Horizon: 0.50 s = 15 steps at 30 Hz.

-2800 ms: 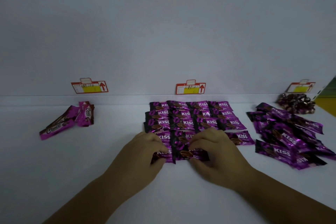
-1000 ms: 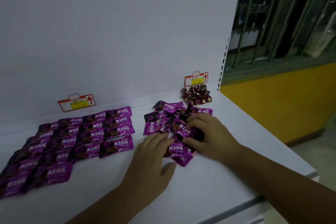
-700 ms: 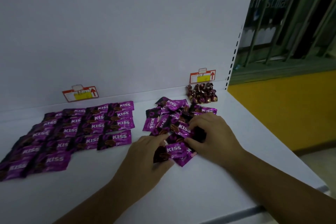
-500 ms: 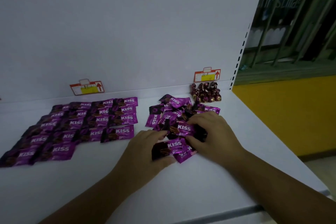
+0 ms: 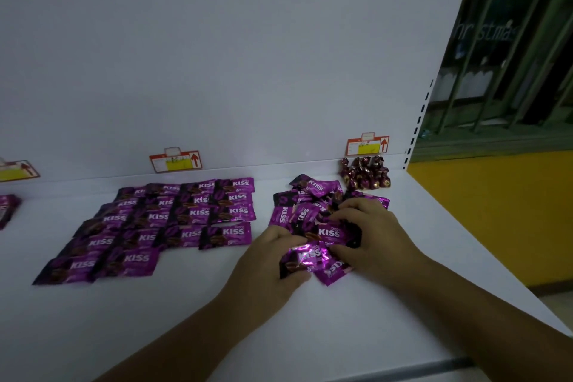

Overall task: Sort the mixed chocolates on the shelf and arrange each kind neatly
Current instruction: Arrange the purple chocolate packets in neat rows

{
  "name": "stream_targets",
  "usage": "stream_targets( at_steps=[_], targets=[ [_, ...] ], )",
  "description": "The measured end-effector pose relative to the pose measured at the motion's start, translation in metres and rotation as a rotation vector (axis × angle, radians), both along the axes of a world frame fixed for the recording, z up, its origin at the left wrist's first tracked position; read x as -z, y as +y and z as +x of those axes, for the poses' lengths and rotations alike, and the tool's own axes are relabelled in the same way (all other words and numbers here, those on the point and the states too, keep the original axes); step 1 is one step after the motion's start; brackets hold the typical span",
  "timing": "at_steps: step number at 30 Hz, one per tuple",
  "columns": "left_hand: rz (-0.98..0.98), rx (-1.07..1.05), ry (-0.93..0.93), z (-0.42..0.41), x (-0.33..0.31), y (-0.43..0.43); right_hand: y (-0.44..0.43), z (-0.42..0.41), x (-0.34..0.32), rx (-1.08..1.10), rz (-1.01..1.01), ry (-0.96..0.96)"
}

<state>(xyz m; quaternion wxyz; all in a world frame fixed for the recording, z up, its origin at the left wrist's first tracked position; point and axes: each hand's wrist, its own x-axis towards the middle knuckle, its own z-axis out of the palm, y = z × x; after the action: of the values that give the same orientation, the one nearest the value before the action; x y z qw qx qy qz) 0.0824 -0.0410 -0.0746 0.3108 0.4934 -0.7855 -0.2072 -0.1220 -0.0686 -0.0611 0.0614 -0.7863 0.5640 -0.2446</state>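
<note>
White shelf (image 5: 186,326) bears the tidy purple grid (image 5: 186,220) left, the loose pile (image 5: 310,195) right. My right hand (image 5: 369,236) curls over that pile, grip unclear; my left hand (image 5: 269,260) pinches one packet (image 5: 305,259). I should lift it clear, then square it against the grid's front row.

About eighteen arranged KISS packets (image 5: 186,217) are lying in a grid: four rows of four and a front row of two. Roughly ten loose KISS packets (image 5: 310,211) are overlapping in a heap, too tangled for an exact count. One is sitting in the left hand's (image 5: 266,263) grip, and the right hand (image 5: 372,236) is pinching others. About a dozen brown twist-wrapped sweets (image 5: 366,174) are clustering together. Three price tags (image 5: 175,160) are showing.
</note>
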Motion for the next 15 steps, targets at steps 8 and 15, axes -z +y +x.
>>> stream_targets(
  at_steps=[8,15],
  targets=[
    [-0.052,0.029,-0.008,0.039,-0.028,-0.003,-0.009,0.017,-0.018,-0.066,-0.009,0.239],
    [-0.18,-0.225,-0.025,0.132,-0.056,-0.022,-0.012,0.031,-0.021,-0.1,-0.11,0.244]
  ],
)
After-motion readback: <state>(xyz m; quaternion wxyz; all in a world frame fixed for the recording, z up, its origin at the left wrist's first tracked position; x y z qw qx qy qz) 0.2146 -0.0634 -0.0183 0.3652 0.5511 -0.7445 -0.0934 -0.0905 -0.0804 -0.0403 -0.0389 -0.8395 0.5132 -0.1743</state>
